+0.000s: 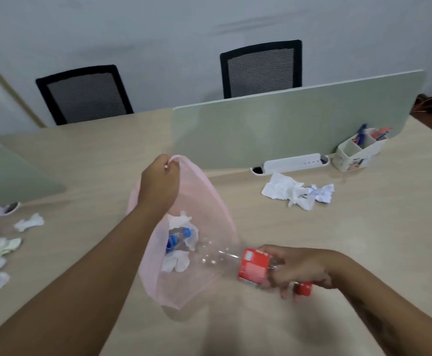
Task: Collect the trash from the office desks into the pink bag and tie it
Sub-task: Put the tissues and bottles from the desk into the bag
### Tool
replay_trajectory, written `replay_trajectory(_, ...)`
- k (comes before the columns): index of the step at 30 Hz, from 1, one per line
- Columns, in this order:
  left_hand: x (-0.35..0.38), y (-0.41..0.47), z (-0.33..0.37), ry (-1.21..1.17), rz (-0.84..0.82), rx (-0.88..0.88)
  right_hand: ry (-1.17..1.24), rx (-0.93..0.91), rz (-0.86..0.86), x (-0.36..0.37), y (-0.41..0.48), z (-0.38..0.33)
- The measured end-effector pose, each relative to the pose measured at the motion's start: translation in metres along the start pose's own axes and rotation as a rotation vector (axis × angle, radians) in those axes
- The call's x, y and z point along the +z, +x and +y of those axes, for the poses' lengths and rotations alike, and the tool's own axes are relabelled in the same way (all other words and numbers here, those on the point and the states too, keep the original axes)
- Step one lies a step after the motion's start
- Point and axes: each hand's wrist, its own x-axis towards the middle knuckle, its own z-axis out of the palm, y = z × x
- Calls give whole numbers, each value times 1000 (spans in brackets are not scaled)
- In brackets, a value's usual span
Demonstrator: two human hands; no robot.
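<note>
On the table (pixel 312 253), the left hand (pixel 158 183) grips the bag (pixel 209 201) rim high while the right hand (pixel 299 268) holds the bottle (pixel 235 263): feed it base-first, deep, before letting go.

Desk (pixel 376 253) bare right of pink bag (pixel 217 201); divider (pixel 286 124) blocks far side; crumpled tissues (pixel 297 192) before it.

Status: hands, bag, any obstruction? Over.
Left hand grips pink bag rim. Right hand holds red-label bottle at bag mouth. Nothing blocking; crumpled paper on desk.
</note>
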Motion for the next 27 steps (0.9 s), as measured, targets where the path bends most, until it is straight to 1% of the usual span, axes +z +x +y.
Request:
replay_trajectory(2, -2, -1, -1, -5, -8, -20, 63, -83, 74, 20, 29, -16)
replay_trajectory(4, -3, -3, -4, 9, -21, -28, 208, -192, 162, 36, 60, -30)
replay_trajectory(6, -3, -3, -9, 40, -35, -32, 331, -279, 215, 46, 87, -38)
replay_trajectory(8, -3, -3, -14, 58, -50, -29, 347, -309, 264, 50, 104, -39)
replay_trajectory(10, 0, -1, -19, 74, -54, -15, 349, -313, 361, 37, 111, -34)
replay_trajectory(13, 7, 3, -25, 115, -68, -4, 391, -269, 490, -6, 106, -18)
replay_trajectory(14, 12, 3, -26, 132, -84, -1, 391, -247, 566, -25, 103, -10)
replay_trajectory(16, 20, 3, -27, 151, -92, 6, 301, -178, 778, -65, 103, 5)
replay_trajectory(17, 23, 3, -26, 150, -88, 4, 173, -117, 869, -83, 104, 13)
replay_trajectory(19, 29, 2, -25, 130, -95, -6, -180, 82, 960, -113, 110, 31)
replay_trajectory(20, 35, 4, -26, 120, -102, -10, -299, 155, 998, -126, 114, 40)
replay_trajectory(22, 42, 5, -27, 102, -111, -19, -467, 218, 1093, -145, 123, 51)
replay_trajectory(24, 52, 9, -28, 96, -133, -29, -528, 272, 1096, -166, 134, 56)
replay_trajectory(27, 60, 15, -26, 99, -154, -31, -645, 250, 1031, -183, 154, 58)
